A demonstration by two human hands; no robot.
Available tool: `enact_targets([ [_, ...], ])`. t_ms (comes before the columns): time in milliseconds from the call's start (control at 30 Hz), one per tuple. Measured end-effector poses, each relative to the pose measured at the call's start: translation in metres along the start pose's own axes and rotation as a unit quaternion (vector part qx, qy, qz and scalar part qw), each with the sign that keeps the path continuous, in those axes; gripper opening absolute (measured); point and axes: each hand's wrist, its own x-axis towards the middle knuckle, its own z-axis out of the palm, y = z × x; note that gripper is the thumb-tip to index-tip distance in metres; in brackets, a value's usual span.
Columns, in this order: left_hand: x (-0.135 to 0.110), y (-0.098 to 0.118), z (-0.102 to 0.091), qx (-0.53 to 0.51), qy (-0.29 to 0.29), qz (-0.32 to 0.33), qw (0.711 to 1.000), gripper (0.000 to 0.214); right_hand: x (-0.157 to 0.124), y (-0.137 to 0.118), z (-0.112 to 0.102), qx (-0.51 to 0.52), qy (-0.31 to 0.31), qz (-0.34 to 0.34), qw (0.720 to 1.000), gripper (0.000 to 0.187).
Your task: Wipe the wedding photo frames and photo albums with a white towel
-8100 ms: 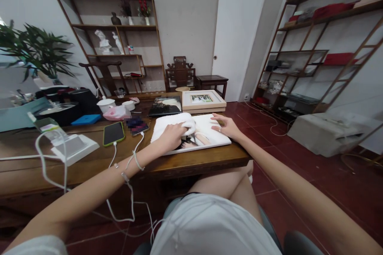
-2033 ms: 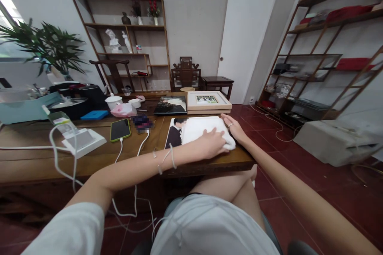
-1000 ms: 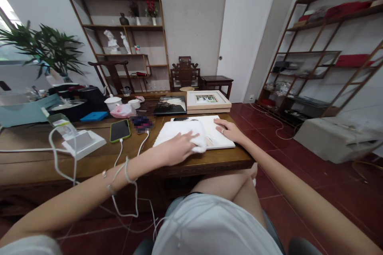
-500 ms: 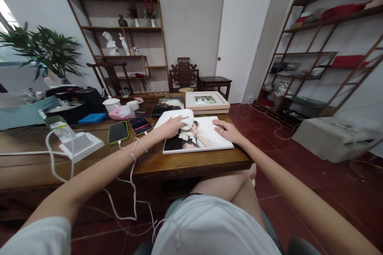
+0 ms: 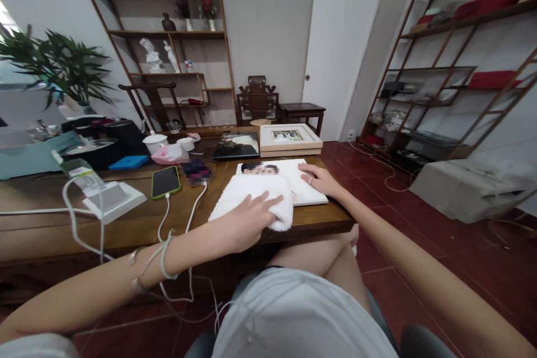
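Note:
A folded white towel (image 5: 235, 193) covers the left and front part of a white-edged photo panel (image 5: 308, 197) on the wooden table. My left hand (image 5: 249, 218) lies on top of the towel with its fingers spread and pressing down. The towel hangs slightly over the panel's front edge. Part of the printed picture, dark hair at the top, shows behind the towel; the rest is hidden under it. My right hand (image 5: 321, 180) rests flat on the panel's right side, fingers stretched out and a ring on one of them.
Behind the panel lie a dark photo panel (image 5: 237, 145) and a light wooden picture frame (image 5: 291, 148). To the left are a green-cased phone (image 5: 166, 182) on a charging cable, a second blurred device, a white cup (image 5: 155, 142) and a blue box (image 5: 128, 162). White cables hang over the table's front edge.
My left hand has moved the towel toward me and to the right, from the panel's upper left to its front edge. My right hand stays in place.

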Motion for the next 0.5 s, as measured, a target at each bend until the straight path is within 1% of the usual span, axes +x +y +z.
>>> enact_targets([
  [33, 0.003, -0.004, 0.002, 0.002, 0.004, -0.005, 1.0, 0.047, 0.0, 0.0, 0.0, -0.002, -0.001, 0.0, 1.0, 0.034],
  [100, 0.013, -0.019, 0.006, 0.005, 0.006, -0.023, 1.0, 0.048, 0.0, -0.001, -0.001, -0.004, -0.004, 0.0, 1.0, 0.034],
  [233, 0.042, -0.064, 0.014, 0.003, 0.021, -0.057, 0.998, 0.045, 0.0, -0.001, -0.001, -0.011, -0.009, 0.006, 1.0, 0.035],
  [300, 0.055, -0.087, 0.018, -0.008, 0.027, -0.058, 0.998, 0.04, 0.0, -0.001, -0.001, -0.014, -0.011, 0.008, 1.0, 0.035],
  [367, 0.066, -0.106, 0.021, -0.021, 0.031, -0.056, 0.998, 0.034, 0.0, -0.001, -0.001, -0.012, -0.011, 0.007, 1.0, 0.034],
  [433, 0.072, -0.117, 0.023, -0.029, 0.039, -0.053, 0.997, 0.036, 0.0, 0.0, -0.001, -0.008, -0.007, 0.005, 1.0, 0.034],
  [500, 0.074, -0.12, 0.024, -0.034, 0.043, -0.054, 0.997, 0.038, 0.0, 0.0, -0.001, -0.005, -0.005, 0.003, 1.0, 0.033],
])
